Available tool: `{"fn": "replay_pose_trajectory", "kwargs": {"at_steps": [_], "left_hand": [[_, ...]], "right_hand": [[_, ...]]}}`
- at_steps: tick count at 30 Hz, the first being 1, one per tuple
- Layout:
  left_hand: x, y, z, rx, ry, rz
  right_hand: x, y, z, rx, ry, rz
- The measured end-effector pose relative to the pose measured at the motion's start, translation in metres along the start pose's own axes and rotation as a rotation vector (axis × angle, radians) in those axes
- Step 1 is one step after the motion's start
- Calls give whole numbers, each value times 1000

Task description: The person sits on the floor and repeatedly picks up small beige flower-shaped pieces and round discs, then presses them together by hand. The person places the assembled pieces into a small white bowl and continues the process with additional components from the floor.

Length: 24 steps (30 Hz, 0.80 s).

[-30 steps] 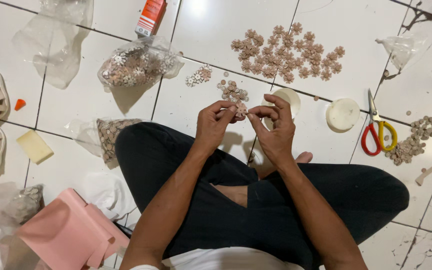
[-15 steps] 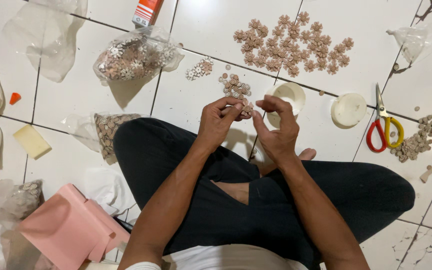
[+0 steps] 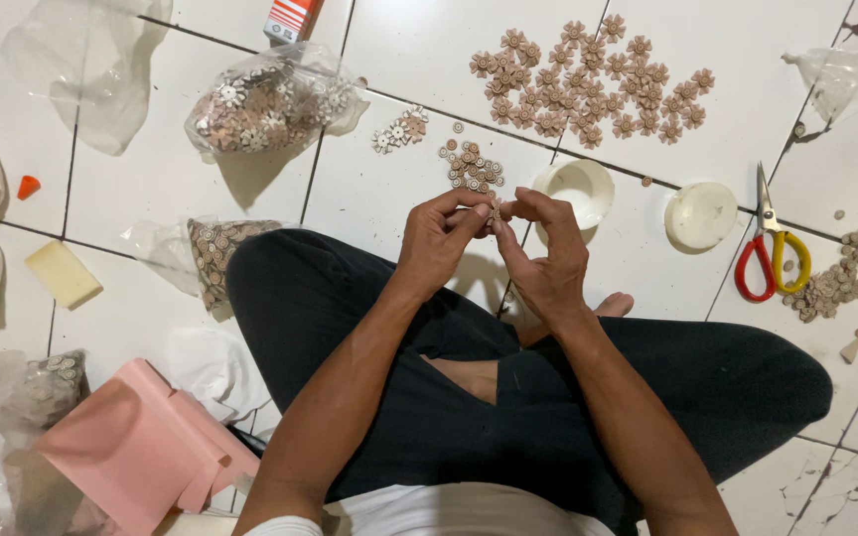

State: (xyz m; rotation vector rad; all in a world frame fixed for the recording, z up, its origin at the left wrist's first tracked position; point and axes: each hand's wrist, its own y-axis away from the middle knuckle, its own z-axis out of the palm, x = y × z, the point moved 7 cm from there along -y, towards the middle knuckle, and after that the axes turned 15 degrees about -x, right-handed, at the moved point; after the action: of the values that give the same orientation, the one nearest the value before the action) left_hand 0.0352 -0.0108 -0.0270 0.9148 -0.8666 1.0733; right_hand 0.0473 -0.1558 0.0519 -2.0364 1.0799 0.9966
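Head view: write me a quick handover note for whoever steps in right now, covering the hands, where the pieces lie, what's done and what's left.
Left hand and right hand: fingertips meet, pinching one small flower piece above the lap.
Finished flowers are spread on the tile floor ahead.
Small loose pile lies just beyond the hands, beside a white cup.
Left: the bag of pieces.
Scissors lie to the right.

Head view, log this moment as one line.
left hand and right hand: pinching small flower piece | over lap | bowl, scissors beside
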Motion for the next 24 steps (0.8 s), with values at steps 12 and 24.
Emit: {"fn": "replay_pose_trajectory", "kwargs": {"at_steps": [12,24], "left_hand": [[-3,0,1,-73,103,54],[-12,5,-3,-46,9,-28]], "right_hand": [[56,-3,16,-128,-755,375],[63,4,22,-133,-753,467]]}}
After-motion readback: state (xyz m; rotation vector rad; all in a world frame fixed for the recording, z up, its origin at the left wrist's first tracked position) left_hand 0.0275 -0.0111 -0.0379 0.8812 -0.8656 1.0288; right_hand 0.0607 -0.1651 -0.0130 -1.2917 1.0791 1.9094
